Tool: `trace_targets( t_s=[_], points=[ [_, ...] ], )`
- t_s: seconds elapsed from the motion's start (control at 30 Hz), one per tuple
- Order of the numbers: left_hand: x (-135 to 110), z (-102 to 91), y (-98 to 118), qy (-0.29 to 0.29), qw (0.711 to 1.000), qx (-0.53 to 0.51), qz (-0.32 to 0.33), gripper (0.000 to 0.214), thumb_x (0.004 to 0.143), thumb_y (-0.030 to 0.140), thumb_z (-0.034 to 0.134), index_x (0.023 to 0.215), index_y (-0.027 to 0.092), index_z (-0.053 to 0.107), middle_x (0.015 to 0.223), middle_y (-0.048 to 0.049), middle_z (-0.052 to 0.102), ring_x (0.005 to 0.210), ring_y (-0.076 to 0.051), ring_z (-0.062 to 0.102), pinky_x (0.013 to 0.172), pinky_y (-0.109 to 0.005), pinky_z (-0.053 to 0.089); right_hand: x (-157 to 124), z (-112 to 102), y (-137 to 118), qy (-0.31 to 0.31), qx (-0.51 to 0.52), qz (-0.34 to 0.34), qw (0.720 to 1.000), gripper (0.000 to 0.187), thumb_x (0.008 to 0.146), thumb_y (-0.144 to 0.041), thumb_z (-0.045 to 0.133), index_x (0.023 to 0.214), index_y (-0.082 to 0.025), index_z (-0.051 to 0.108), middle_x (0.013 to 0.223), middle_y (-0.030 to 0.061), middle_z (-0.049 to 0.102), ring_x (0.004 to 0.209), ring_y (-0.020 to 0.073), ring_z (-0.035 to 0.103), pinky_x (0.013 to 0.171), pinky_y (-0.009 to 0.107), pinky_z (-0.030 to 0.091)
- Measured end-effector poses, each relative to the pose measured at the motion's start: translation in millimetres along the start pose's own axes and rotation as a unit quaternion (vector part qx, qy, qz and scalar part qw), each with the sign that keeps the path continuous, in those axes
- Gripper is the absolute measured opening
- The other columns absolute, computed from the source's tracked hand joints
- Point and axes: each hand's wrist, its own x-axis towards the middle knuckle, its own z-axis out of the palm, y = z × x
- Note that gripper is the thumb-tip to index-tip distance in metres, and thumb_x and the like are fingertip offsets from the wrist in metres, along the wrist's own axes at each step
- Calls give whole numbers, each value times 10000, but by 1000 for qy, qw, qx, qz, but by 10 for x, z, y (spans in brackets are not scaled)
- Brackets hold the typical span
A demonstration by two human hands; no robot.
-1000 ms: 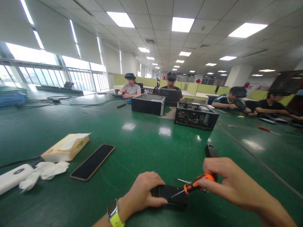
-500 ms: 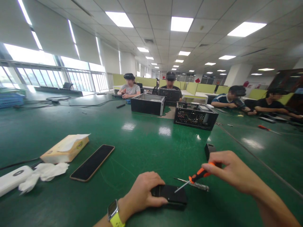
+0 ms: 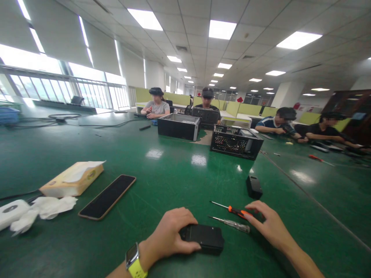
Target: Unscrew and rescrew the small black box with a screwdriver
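Note:
A black rectangular device point(image 3: 206, 236) with small screws on its face lies on the green table, held between the thumb and fingers of my left hand point(image 3: 174, 231). To the right, my right hand point(image 3: 265, 220) has its fingers apart, with the thumb at the handle end of an orange-and-black screwdriver point(image 3: 236, 211). That screwdriver lies with its shaft pointing left. Just below it is a second screwdriver with a clear handle point(image 3: 236, 225). Beyond my right hand stands a small black box-shaped part point(image 3: 254, 187).
A phone point(image 3: 108, 197), a tissue pack point(image 3: 72, 178) and crumpled tissues point(image 3: 53, 207) lie on the left. Farther off are two computer cases point(image 3: 179, 127) point(image 3: 236, 142) and another orange screwdriver point(image 3: 320, 159). Several people sit around the far side. Cables point(image 3: 62, 119) run across the table's far left.
The orange-and-black screwdriver has come away from the black device and now lies on the table. My right hand has lowered and its fingers have opened. My left hand keeps its hold.

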Motion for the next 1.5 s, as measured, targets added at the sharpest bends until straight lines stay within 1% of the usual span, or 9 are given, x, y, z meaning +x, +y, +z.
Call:
trace_targets(
  t_s=[0.2,0.33,0.53,0.67,0.87,1.03,1.23,1.37,1.5],
  points=[
    [10,15,-12,5,1000,7,10,433,770,567,704,909,158,710,802,-70,707,735,-226,635,691,-313,486,7,128,-306,-78,-84,-31,993,198,874,-398,611,989,-256,688,1063,79,691,983,283,597,859,418,440],
    [21,2,-20,9,999,15,28,441,831,587,642,917,161,716,797,-72,711,731,-221,635,682,-309,477,-39,-23,-384,-114,30,-27,993,259,936,-414,511,865,-211,657,884,45,676,852,218,597,801,337,440],
    [30,-5,-13,10,999,20,44,492,881,622,559,911,157,719,799,-77,714,717,-214,634,658,-303,461,-157,-173,-532,-232,155,-26,960,360,853,-540,614,831,-196,717,756,7,637,729,175,563,687,268,415],
    [33,-14,-1,5,999,29,34,460,875,594,583,912,155,717,800,-79,713,723,-218,634,662,-306,466,-137,-33,-626,-184,135,-8,974,311,918,-458,549,831,-192,686,821,18,658,814,192,577,738,280,415],
    [15,-3,-3,1,999,26,27,453,871,586,591,912,153,716,798,-77,710,725,-219,637,669,-309,474,-144,-62,-558,-155,169,13,973,390,916,-513,507,784,-183,667,651,-19,542,620,140,492,595,247,397],
    [15,6,-3,1,999,32,27,440,876,572,591,919,152,713,799,-78,709,733,-222,638,678,-312,470,-252,-24,-663,-216,192,53,956,316,879,-481,574,866,-197,714,755,14,615,620,148,557,520,229,425],
    [22,3,-1,3,999,32,23,424,877,555,592,909,150,713,784,-79,704,720,-220,636,677,-315,483,-249,108,-741,-154,110,-22,982,302,949,-449,505,877,-236,706,750,7,679,779,187,600,731,286,434],
    [20,8,-6,5,1000,30,5,358,842,489,642,911,145,712,776,-81,692,717,-221,637,685,-318,504,-157,85,-568,-100,63,-49,992,394,985,-464,425,832,-207,683,721,1,655,683,160,591,706,286,405],
    [15,7,8,5,999,36,-3,326,817,460,662,898,148,709,772,-76,686,712,-221,636,679,-315,507,-137,54,-518,-109,38,-52,992,354,983,-452,445,874,-216,685,775,11,679,739,175,620,712,281,415]
  ],
)
